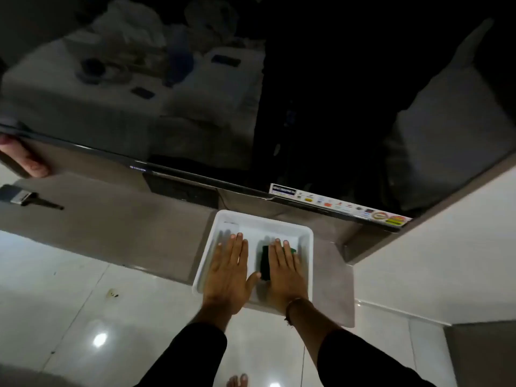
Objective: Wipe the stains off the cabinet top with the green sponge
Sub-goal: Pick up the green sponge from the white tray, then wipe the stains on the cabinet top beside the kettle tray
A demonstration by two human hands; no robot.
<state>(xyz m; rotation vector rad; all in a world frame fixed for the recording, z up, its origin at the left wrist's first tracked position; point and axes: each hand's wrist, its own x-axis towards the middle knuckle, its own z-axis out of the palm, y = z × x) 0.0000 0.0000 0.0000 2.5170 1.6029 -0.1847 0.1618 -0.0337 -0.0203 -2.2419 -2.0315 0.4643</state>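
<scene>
The green sponge (pixel 264 262) lies in a white plastic tray (pixel 306 248) that stands on the grey cabinet top (pixel 134 233), partly over its front edge. My right hand (pixel 284 272) lies flat on top of the sponge with its fingers stretched out, covering most of it; its thumb is hidden. My left hand (pixel 230 270) rests flat on the tray floor just left of the sponge, holding nothing, with its thumb near the sponge's edge. No stains are visible on the cabinet top in this dim light.
A large black television (pixel 307 107) stands along the back of the cabinet, above the tray. A paintbrush (pixel 26 198) lies at the far left. Another person's hand (pixel 22 157) holds the television's left edge. A white wall (pixel 435 261) closes the right side, and glossy floor tiles (pixel 83 317) lie below.
</scene>
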